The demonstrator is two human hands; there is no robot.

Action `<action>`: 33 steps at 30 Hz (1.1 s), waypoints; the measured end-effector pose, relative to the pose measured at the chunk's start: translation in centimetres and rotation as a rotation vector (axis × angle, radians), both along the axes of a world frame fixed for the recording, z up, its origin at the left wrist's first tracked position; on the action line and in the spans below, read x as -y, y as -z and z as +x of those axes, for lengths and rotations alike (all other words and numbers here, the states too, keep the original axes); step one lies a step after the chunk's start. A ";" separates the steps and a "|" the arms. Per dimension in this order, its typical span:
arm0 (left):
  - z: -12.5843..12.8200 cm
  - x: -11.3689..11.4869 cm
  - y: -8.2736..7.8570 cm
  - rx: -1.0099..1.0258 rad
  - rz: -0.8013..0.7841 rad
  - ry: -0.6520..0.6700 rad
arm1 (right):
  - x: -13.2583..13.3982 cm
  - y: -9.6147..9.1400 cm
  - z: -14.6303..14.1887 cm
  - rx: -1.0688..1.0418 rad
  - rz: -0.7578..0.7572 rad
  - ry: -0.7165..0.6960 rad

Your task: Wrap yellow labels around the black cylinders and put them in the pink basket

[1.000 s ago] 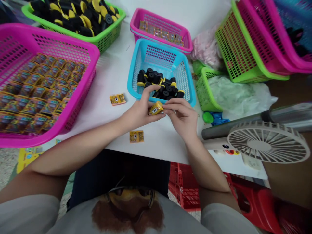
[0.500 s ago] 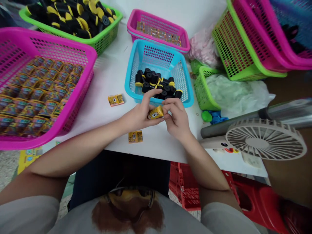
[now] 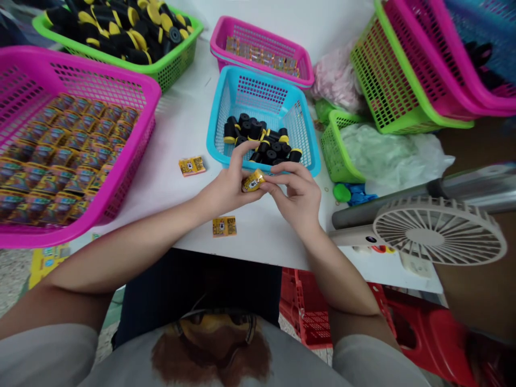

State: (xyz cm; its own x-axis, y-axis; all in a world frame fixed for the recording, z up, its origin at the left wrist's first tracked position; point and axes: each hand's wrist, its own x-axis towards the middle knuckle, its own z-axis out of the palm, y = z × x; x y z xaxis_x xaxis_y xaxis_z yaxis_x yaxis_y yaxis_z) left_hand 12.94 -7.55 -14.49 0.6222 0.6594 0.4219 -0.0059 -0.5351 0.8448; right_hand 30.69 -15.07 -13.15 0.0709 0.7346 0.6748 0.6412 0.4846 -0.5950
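Observation:
My left hand (image 3: 228,185) and my right hand (image 3: 297,194) meet over the white table (image 3: 181,126), both pinching one small yellow printed box (image 3: 252,181). The left thumb and fingers grip its left side; the right fingertips press on its right end. Just beyond the hands stands a blue basket (image 3: 229,99) holding several black rollers with yellow ends (image 3: 262,141). A flat yellow box (image 3: 192,165) lies to the left, and another flat yellow box (image 3: 224,226) lies near the table's front edge.
A large pink basket (image 3: 24,70) of packed boxes fills the left. A green basket (image 3: 171,59) of black-and-yellow rollers and a small pink basket (image 3: 300,70) stand at the back. Green and pink baskets, plastic bags and a white fan (image 3: 439,236) crowd the right.
The yellow box has tilted and shifted slightly left in my hands. My right fingers have opened out from a curl round its end to a fingertip press.

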 end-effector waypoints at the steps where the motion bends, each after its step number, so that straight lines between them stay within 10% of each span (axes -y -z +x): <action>1: 0.0 0.0 0.0 -0.006 0.007 -0.008 | 0.0 0.1 -0.1 -0.025 0.000 0.005; 12: -0.1 -0.1 0.3 -0.014 0.079 0.067 | 0.1 0.1 -0.3 -0.091 -0.157 -0.087; 25: -0.7 0.0 -0.7 0.267 -0.376 0.685 | 0.3 -0.9 0.6 0.300 0.181 -0.225; 33: -0.6 -0.1 -0.7 0.302 -0.544 0.606 | 0.6 -0.8 -0.3 0.352 0.270 -0.099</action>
